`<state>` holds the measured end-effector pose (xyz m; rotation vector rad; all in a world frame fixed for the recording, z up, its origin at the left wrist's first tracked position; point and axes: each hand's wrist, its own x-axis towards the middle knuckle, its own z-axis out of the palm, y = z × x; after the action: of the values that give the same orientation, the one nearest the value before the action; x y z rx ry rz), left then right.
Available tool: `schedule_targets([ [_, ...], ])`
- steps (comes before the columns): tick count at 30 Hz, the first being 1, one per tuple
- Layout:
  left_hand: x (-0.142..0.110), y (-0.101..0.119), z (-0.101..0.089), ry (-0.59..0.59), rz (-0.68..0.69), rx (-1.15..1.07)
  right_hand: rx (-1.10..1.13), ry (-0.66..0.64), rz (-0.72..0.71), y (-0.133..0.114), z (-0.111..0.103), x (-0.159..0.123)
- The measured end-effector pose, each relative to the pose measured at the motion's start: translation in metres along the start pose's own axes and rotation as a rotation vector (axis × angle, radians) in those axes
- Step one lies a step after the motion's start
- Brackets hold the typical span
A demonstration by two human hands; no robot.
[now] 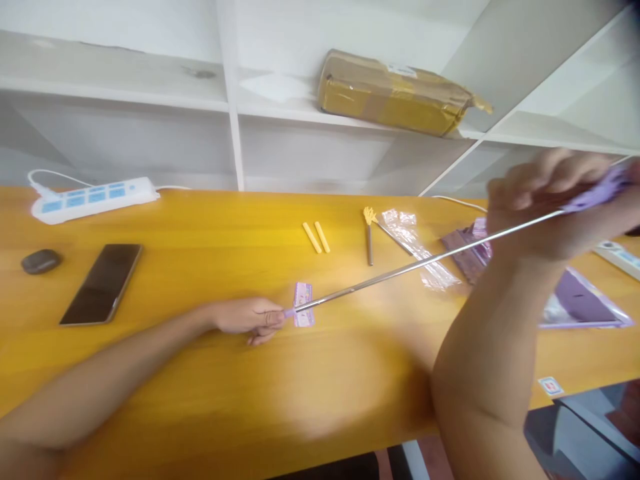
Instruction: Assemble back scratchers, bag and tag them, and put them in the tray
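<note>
A thin silver telescopic rod point(425, 261) stretches across the yellow table point(200, 387) from lower left to upper right. My left hand point(249, 319) pinches its lower tip, right beside a small lilac flat head piece point(303, 304). My right hand point(545, 208), raised above the table at the right, is closed around the rod's lilac handle point(600, 190). The right hand is blurred by motion.
Two yellow sticks point(316, 237), a small yellow-headed tool point(369, 233), clear wrappers point(415, 250) and lilac packaging point(575, 300) lie beyond the rod. A phone point(103, 283), dark case point(41, 261) and power strip point(93, 198) sit left. A cardboard parcel point(395, 93) rests on white shelves.
</note>
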<state>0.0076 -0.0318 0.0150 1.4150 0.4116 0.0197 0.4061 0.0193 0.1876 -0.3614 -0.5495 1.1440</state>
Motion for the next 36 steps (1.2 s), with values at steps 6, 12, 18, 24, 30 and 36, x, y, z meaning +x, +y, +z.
schedule_targets([
  [6,0.003,-0.009,0.004,0.072,0.075,-0.079,-0.742,-0.626,0.068,0.124,-0.001,-0.025],
  [12,-0.001,-0.004,0.005,-0.064,-0.023,-0.083,-0.698,-0.697,0.033,0.161,0.003,-0.054],
  [18,0.001,-0.008,0.006,0.038,0.058,-0.063,-0.671,-0.799,0.043,0.161,0.011,-0.075],
  [24,0.003,-0.011,0.009,0.052,0.089,-0.144,-0.579,-1.01,0.296,0.209,-0.005,-0.111],
  [30,0.009,-0.01,0.007,0.076,0.098,-0.187,-0.703,-0.932,0.286,0.216,-0.023,-0.098],
  [36,0.014,-0.017,0.003,0.091,0.081,-0.3,-0.622,-0.806,0.408,0.231,-0.027,-0.094],
])
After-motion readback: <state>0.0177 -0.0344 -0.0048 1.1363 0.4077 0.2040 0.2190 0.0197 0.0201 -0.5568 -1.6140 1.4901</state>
